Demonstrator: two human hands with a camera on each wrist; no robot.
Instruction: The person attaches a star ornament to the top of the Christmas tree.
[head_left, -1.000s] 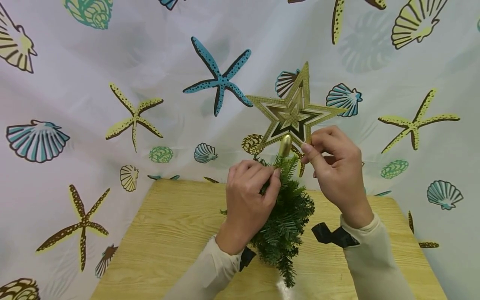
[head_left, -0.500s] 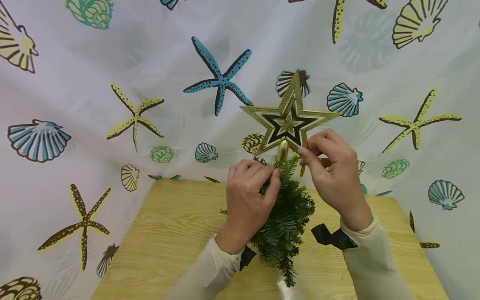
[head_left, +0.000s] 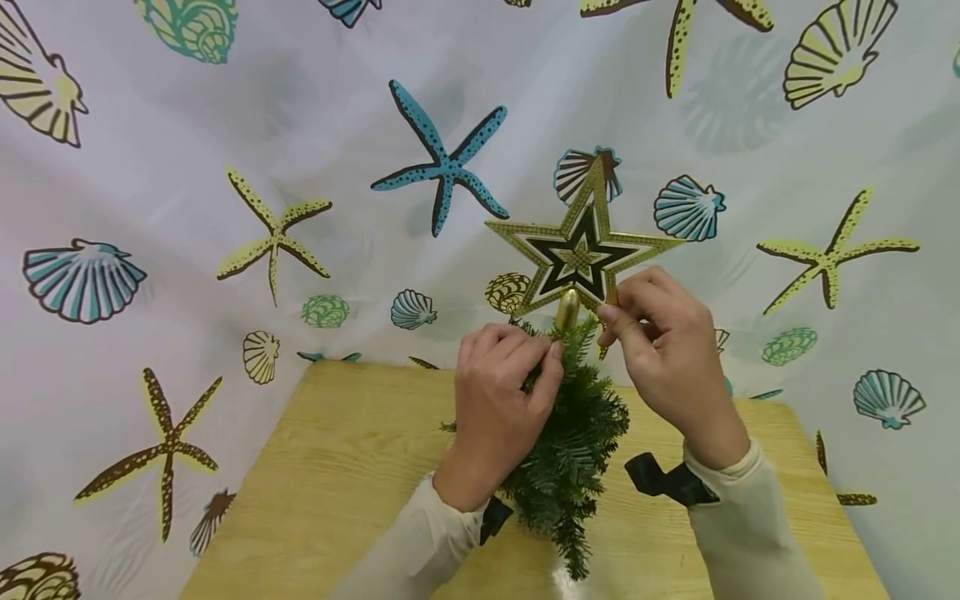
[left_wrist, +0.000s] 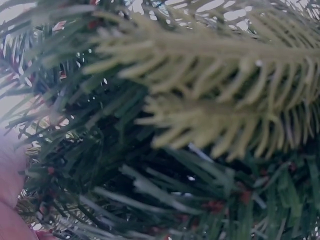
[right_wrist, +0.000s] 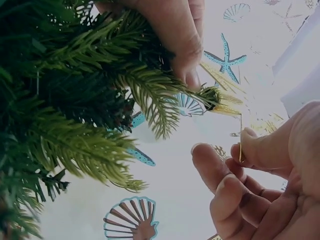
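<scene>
A gold star tree topper (head_left: 581, 254) stands at the top of a small green Christmas tree (head_left: 570, 450). Its gold socket (head_left: 567, 310) sits over the uppermost sprig. My right hand (head_left: 671, 350) pinches the star's lower right point between thumb and fingers; the right wrist view catches that gold point (right_wrist: 241, 142) edge-on at the thumb. Just below the socket, my left hand (head_left: 502, 400) pinches the treetop between thumb and fingers, hiding part of the upper branches. In the left wrist view blurred needles (left_wrist: 210, 100) fill the frame, with some skin (left_wrist: 10, 195) at the left edge.
A light wooden table (head_left: 337, 450) lies under the tree. Behind and around it hangs a white curtain (head_left: 337, 108) printed with starfish and shells. Black straps (head_left: 667, 482) show at both cream sleeves.
The star has come slightly down, most of it in the first half second, and its face has turned more upright. The right hand moved with it; the left hand keeps its place on the treetop.
</scene>
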